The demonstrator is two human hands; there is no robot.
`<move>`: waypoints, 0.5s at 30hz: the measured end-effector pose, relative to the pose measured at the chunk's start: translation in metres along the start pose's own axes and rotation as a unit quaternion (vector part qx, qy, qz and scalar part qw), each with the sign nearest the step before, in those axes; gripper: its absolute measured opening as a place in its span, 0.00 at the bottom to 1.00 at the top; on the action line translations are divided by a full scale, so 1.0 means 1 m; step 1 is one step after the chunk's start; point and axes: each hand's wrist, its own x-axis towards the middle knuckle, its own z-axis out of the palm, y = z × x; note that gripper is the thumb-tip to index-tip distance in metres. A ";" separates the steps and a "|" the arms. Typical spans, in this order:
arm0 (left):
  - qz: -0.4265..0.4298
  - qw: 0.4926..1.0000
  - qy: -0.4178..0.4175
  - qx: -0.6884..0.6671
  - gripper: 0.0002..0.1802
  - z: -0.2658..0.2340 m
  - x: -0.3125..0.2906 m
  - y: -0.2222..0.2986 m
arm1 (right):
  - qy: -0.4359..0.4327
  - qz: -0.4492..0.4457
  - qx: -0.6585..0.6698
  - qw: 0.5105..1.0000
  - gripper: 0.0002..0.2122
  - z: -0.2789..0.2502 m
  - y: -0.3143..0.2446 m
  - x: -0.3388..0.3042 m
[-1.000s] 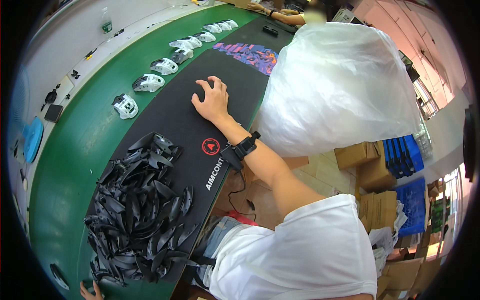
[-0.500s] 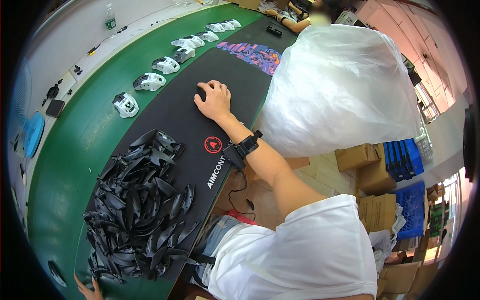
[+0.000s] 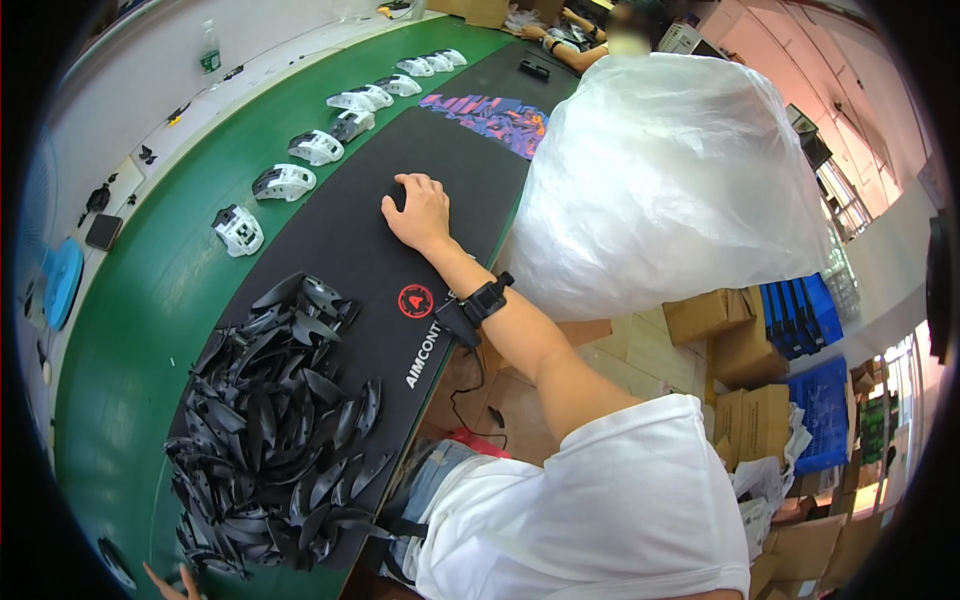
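My right hand (image 3: 420, 212) rests on the long black mat (image 3: 370, 235), its fingers curled over a dark rounded thing (image 3: 398, 194) shaped like a computer mouse and mostly hidden by the hand. At the lower left edge, my left hand (image 3: 178, 585) shows only some fingers, spread apart with nothing seen between them. Close to its left lies a dark curved piece with a pale edge (image 3: 116, 563) on the green tabletop (image 3: 120, 400). Just above that hand, a heap of black curved plastic shell pieces (image 3: 265, 420) covers the near end of the mat.
A row of white-and-black mouse shells (image 3: 283, 182) runs along the green tabletop. A large translucent plastic bag (image 3: 670, 190) bulges right of the table. Cardboard boxes (image 3: 765, 425) and blue crates (image 3: 820, 415) stand beyond. Another person's arm (image 3: 570, 55) works at the far end.
The whole view has shifted slightly, so the table appears a little lower and further left. My right hand keeps its place on the mat. Less of my left hand shows at the lower edge.
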 end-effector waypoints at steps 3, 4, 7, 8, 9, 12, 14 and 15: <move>-0.087 0.959 -0.106 -0.248 0.54 -0.015 -0.003 0.002 | 0.016 0.006 0.013 1.000 0.16 0.001 0.000 0.001; -0.024 0.990 -0.095 -0.097 0.53 -0.010 0.002 -0.011 | 0.016 0.006 0.013 1.000 0.16 -0.001 0.001 0.002; 0.039 0.995 -0.075 0.045 0.52 -0.001 0.008 -0.026 | -0.009 0.010 0.007 1.000 0.15 -0.001 -0.001 0.001; 0.033 0.996 -0.076 0.014 0.52 0.001 0.010 -0.030 | -0.009 0.013 0.019 1.000 0.15 -0.001 0.000 0.001; 0.026 0.997 -0.076 -0.017 0.51 0.003 0.012 -0.034 | -0.010 0.016 0.030 0.999 0.15 -0.001 0.000 0.000; -0.034 0.980 -0.123 -0.153 0.51 0.000 0.015 -0.038 | -0.011 0.020 0.037 0.999 0.14 -0.001 0.000 0.001; 0.001 0.993 -0.103 -0.065 0.51 -0.002 0.012 -0.033 | -0.012 0.022 0.036 0.999 0.14 -0.003 0.001 0.002; 0.036 0.996 -0.082 0.024 0.51 -0.003 0.011 -0.031 | -0.013 0.024 0.036 0.999 0.13 -0.002 0.002 0.002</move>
